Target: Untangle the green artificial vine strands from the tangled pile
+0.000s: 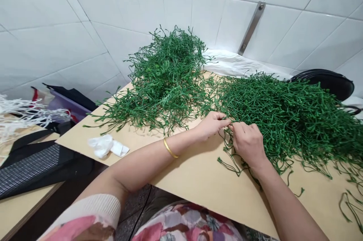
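My left hand [212, 125], with a gold bangle on its wrist, is closed in a pinch over the middle of the table. Thumb and forefinger meet those of my right hand [248, 140], which is also closed, and a thin green cord is pinched between the two. Most of that cord is hidden by the fingers. Just behind and right of my right hand lies a large heap of green cords [272, 112] with small knotted ends. Another heap of green cords [167, 70] rises to the left. A few loose green cords [231, 163] lie below my hands.
A crumpled white tissue [107, 145] lies near the front left edge of the light wooden table [181, 165]. A black case [323, 82] stands at the back right, before the tiled wall. White cords [25, 112] and a black mesh bag [31, 167] are on a surface at left.
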A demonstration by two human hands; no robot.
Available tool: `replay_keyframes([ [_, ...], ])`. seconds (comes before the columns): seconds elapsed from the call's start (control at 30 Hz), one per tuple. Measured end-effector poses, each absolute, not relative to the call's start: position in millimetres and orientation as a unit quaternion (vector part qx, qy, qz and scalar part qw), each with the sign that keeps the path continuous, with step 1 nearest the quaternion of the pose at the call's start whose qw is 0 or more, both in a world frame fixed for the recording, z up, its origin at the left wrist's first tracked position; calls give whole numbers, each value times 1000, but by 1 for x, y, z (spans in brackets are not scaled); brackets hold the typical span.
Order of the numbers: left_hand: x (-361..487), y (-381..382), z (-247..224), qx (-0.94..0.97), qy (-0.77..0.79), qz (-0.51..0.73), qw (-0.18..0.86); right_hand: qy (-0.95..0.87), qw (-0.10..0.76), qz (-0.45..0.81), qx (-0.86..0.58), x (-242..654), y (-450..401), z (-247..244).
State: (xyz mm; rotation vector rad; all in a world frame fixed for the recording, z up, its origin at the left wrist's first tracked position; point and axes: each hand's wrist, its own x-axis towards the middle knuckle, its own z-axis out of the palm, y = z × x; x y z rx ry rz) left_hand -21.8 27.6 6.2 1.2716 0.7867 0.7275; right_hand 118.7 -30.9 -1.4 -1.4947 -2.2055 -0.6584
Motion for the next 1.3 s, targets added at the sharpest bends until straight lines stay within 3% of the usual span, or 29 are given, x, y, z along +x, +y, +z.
replay_keyframes([
  [0.1,-25,31,11,532,321,283,731,-787,263,-96,-550,122,-32,4],
  [0.3,-27,28,12,447,183,185,856,-680,424,368,-471,131,-39,16],
  [0.4,-25,25,9,452,189,185,852,-568,524,479,-416,134,-39,18],
  [0.53,-21,24,0,504,280,227,785,-535,572,397,-480,138,-34,16],
  [0.73,-16,17,-6,569,318,237,721,-596,450,250,-617,130,-32,8],
  [0.87,-15,13,-7,571,288,237,731,-653,389,223,-610,125,-28,1],
  [1.03,-16,18,-4,466,284,263,796,-641,435,241,-584,131,-26,1],
  [1.3,-17,26,-3,341,339,349,804,-645,419,277,-576,125,-30,4],
])
